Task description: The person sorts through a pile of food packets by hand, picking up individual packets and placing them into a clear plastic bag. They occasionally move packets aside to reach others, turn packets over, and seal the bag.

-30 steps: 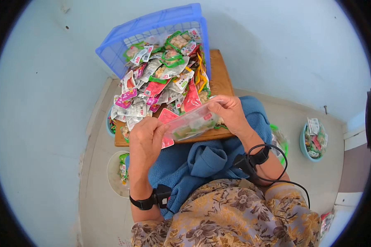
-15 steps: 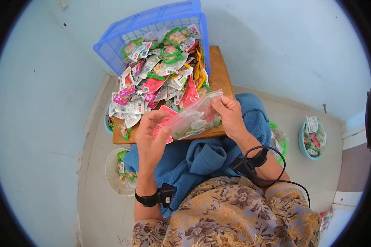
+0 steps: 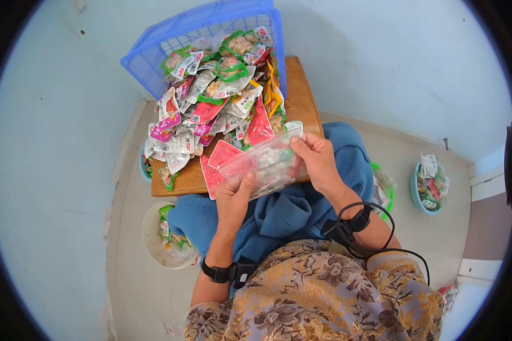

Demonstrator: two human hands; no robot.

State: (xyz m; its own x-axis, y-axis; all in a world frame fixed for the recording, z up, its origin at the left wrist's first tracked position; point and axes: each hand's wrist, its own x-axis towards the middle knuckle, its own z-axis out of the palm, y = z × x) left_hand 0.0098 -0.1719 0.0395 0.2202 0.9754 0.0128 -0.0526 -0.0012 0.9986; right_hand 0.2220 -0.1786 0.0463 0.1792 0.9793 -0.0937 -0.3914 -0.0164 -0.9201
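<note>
A clear zip-top bag [image 3: 276,163] is stretched between my two hands over the front edge of the wooden table. My left hand [image 3: 233,200] grips its lower left end, thumb on top. At its upper right corner, my right hand [image 3: 317,160] pinches the bag near the zip strip. Some pale and green shapes show through the plastic. Pink packets [image 3: 211,175] lie on the table just beyond my left hand, partly behind the bag. Past them spreads a heap of small snack packets [image 3: 213,102] in silver, pink, green and purple.
A tipped blue plastic crate [image 3: 202,21] stands behind the heap on the wooden table [image 3: 304,94]. On the floor are a white bucket [image 3: 148,236] at left, a green-rimmed basket [image 3: 391,196] and a light blue basin [image 3: 413,190] at right. A blue cloth [image 3: 347,153] covers my lap.
My left hand has moved right and closed on the bag's lower left end. The bag's face has turned toward me, and more of the pink packets shows beside it.
</note>
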